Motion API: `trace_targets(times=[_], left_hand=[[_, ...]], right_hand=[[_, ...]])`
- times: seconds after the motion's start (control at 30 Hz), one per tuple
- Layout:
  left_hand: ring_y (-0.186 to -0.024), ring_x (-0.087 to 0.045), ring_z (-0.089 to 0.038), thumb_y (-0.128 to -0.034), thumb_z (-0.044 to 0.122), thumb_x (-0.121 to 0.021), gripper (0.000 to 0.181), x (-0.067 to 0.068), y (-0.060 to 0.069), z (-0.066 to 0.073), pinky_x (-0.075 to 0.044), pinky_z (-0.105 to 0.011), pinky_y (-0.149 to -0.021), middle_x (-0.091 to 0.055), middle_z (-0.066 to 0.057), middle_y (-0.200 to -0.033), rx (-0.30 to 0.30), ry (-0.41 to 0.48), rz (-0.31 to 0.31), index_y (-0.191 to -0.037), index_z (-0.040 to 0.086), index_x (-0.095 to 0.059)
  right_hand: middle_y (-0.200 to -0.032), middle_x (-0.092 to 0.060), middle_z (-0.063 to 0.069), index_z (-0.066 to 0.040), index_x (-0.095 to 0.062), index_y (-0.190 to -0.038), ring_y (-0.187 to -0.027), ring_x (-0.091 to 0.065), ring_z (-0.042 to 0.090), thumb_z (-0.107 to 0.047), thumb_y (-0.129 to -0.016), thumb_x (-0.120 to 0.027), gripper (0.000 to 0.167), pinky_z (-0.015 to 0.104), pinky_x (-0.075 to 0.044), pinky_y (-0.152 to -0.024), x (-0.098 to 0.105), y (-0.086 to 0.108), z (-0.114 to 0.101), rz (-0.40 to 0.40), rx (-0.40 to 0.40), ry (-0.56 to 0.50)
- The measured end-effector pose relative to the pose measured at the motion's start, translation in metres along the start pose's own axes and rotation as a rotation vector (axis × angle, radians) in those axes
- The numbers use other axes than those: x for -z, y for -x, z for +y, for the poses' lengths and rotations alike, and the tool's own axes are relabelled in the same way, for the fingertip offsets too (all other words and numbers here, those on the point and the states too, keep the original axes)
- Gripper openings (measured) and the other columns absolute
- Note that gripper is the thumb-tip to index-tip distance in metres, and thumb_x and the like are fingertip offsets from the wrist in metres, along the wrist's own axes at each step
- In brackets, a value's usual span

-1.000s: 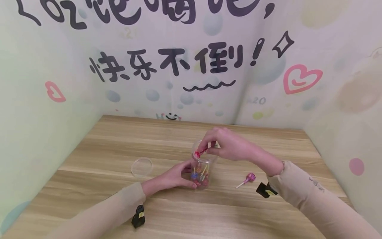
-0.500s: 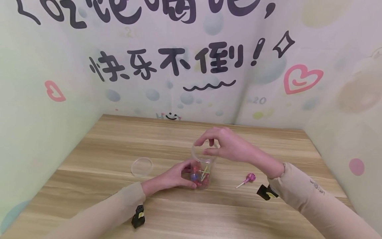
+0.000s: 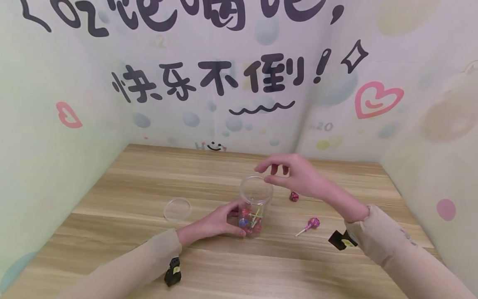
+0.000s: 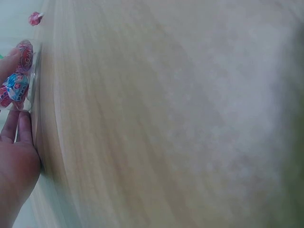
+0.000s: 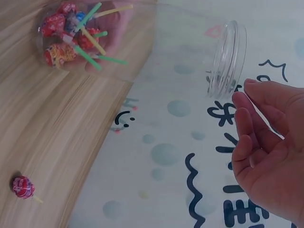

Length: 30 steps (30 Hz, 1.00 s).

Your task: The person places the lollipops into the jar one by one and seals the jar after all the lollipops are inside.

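A clear plastic jar (image 3: pixel 256 195) stands upright on the table, with several lollipops (image 3: pixel 245 222) in red, blue and orange wrappers lying at its bottom. My left hand (image 3: pixel 214 220) grips the jar's lower part from the left, thumb in front. Just above and right of the jar's rim hovers my right hand (image 3: pixel 298 174), fingers loosely bent and nothing between them. In the right wrist view that hand (image 5: pixel 270 137) is beside the jar's threaded mouth (image 5: pixel 228 59). On the table right of the jar lie a pink lollipop (image 3: pixel 313 223) and a dark red lollipop (image 3: pixel 294 196).
A round clear lid (image 3: pixel 177 209) lies flat on the wooden table (image 3: pixel 142 174), left of the jar. Walls (image 3: pixel 209 124) printed with lettering, hearts and bubbles enclose the table at the back and both sides. A black wrist camera (image 3: pixel 173 271) hangs under the left sleeve.
A red lollipop left the right hand's fingers and dropped into the jar. The right hand then rose and moved right, away from the rim, uncovering the dark red lollipop. The left hand stayed put.
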<state>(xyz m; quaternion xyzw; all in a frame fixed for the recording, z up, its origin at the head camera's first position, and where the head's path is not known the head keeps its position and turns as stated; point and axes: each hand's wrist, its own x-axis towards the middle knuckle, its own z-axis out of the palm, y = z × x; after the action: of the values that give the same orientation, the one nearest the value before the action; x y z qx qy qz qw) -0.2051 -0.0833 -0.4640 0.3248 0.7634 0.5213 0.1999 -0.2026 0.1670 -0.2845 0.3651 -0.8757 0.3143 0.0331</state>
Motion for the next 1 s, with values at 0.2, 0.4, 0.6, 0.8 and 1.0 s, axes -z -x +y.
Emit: trace_targets(times=[0.2, 0.4, 0.6, 0.8, 1.0], left_hand=[[-0.131, -0.052, -0.021, -0.0794, 0.014, -0.083, 0.07, -0.001, -0.003, 0.0, -0.042, -0.028, -0.111, -0.057, -0.005, -0.137, 0.007, -0.006, 0.007, -0.139, 0.008, -0.047], [-0.132, -0.052, -0.023, -0.0788, 0.016, -0.083, 0.07, -0.002, -0.003, 0.004, -0.041, -0.037, -0.114, -0.056, -0.004, -0.138, 0.039, -0.018, 0.02, -0.139, 0.013, -0.047], [-0.132, -0.052, -0.024, -0.078, 0.018, -0.084, 0.07, -0.003, 0.004, 0.003, -0.04, -0.039, -0.114, -0.057, -0.003, -0.137, 0.062, -0.012, 0.028, -0.138, 0.014, -0.048], [-0.131, -0.053, -0.026, -0.0793, 0.017, -0.083, 0.07, -0.004, 0.004, 0.0, -0.043, -0.033, -0.112, -0.058, -0.007, -0.137, 0.019, -0.021, 0.024, -0.139, 0.01, -0.047], [-0.131, -0.053, -0.025, -0.0801, 0.018, -0.083, 0.07, -0.003, 0.001, 0.0, -0.043, -0.032, -0.111, -0.057, -0.006, -0.137, 0.021, -0.023, 0.022, -0.14, 0.012, -0.047]], right_hand=[[-0.107, -0.074, -0.006, -0.021, -0.072, -0.11, -0.086, -0.061, 0.004, -0.011, -0.088, -0.073, 0.024, 0.026, -0.049, -0.069, 0.004, 0.024, 0.016, 0.059, -0.047, 0.013], [-0.091, -0.075, -0.012, -0.022, -0.072, -0.109, -0.084, -0.061, 0.001, -0.009, -0.088, -0.073, 0.025, 0.023, -0.049, -0.069, -0.001, 0.054, 0.038, 0.076, -0.135, 0.035], [-0.101, -0.075, -0.008, -0.021, -0.073, -0.108, -0.085, -0.062, 0.0, -0.009, -0.088, -0.073, 0.024, 0.021, -0.052, -0.068, -0.013, 0.082, 0.056, 0.086, -0.201, 0.056], [-0.101, -0.074, 0.0, -0.014, -0.071, -0.111, -0.084, -0.063, -0.001, -0.008, -0.087, -0.073, 0.025, 0.021, -0.053, -0.068, -0.022, 0.104, 0.069, 0.084, -0.274, 0.052], [-0.095, -0.072, 0.003, -0.011, -0.071, -0.112, -0.081, -0.063, -0.001, -0.004, -0.083, -0.075, 0.03, 0.021, -0.054, -0.065, -0.03, 0.123, 0.079, 0.075, -0.316, 0.03]])
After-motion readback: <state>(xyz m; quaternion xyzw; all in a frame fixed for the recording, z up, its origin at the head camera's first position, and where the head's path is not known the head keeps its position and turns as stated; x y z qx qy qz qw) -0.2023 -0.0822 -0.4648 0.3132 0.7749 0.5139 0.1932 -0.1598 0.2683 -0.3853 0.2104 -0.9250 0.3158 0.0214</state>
